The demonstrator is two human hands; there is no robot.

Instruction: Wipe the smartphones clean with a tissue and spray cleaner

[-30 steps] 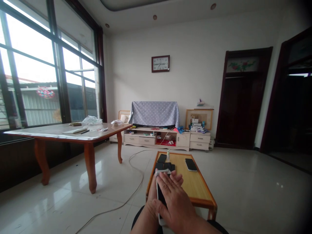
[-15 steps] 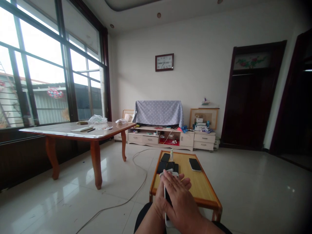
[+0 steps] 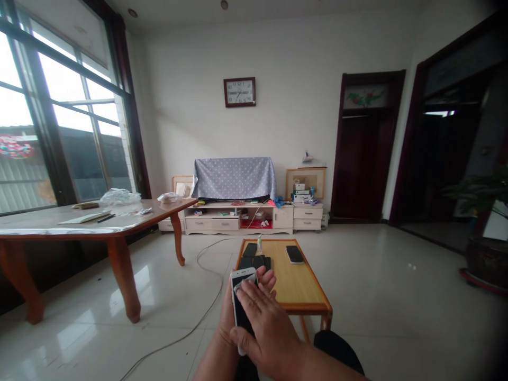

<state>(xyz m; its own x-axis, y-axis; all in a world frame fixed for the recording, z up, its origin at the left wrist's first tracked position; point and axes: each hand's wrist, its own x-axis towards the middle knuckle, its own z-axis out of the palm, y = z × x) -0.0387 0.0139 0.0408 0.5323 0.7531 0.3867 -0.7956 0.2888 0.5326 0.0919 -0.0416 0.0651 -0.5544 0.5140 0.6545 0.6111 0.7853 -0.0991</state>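
A white smartphone point(image 3: 240, 312) with a dark screen lies tilted in my left hand point(image 3: 226, 317), which supports it from below, fingertips showing past the phone's right edge. Across the screen rests my right hand point(image 3: 275, 330), its fingers pressed down over a small white tissue or wipe point(image 3: 238, 286) near the top of the phone. Most of that tissue is hidden beneath the fingers. My right thumb lies over the lower part of the phone.
A low wooden table point(image 3: 304, 286) stands ahead, bearing several dark phones, another phone point(image 3: 294, 254) at its right and a small bottle point(image 3: 259, 244). A larger table point(image 3: 159, 216) is at left. A cable point(image 3: 206, 312) crosses the floor; a potted plant point(image 3: 482, 259) stands right.
The view has turned to the right, so the room appears shifted left. My right hand has shifted over the phone, exposing more of its top and screen.
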